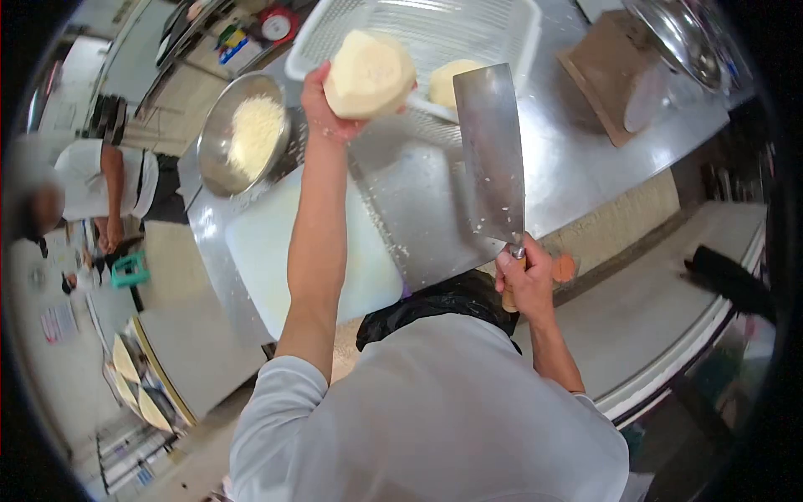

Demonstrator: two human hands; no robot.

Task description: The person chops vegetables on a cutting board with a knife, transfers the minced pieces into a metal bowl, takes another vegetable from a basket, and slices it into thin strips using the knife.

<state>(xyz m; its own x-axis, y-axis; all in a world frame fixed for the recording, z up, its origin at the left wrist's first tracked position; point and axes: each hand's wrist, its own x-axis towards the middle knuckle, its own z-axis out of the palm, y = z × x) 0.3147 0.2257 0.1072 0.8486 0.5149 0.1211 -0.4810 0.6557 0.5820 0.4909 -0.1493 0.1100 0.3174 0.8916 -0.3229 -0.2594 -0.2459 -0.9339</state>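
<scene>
A large pale peeled vegetable (pixel 370 74) is gripped in my left hand (pixel 335 117), raised near the front edge of a white plastic basket (pixel 525 42). Another pale piece (pixel 447 82) lies in that basket, partly behind the blade. My right hand (pixel 529 276) is closed round the wooden handle of a wide cleaver (pixel 492 155), whose blade points up and away from me with small white bits on it. Left of my left forearm, a steel bowl (pixel 215 151) holds pale shreds (pixel 256 134). A white cutting board (pixel 268 251) lies under that forearm.
White bits are scattered on the steel table (pixel 418 184). Cardboard (pixel 598 75) and a shiny metal bowl (pixel 677 38) are at the right. A black plastic bag (pixel 435 305) hangs at the near edge. A person in white (pixel 88 180) stands at the left, near a green stool (pixel 130 269).
</scene>
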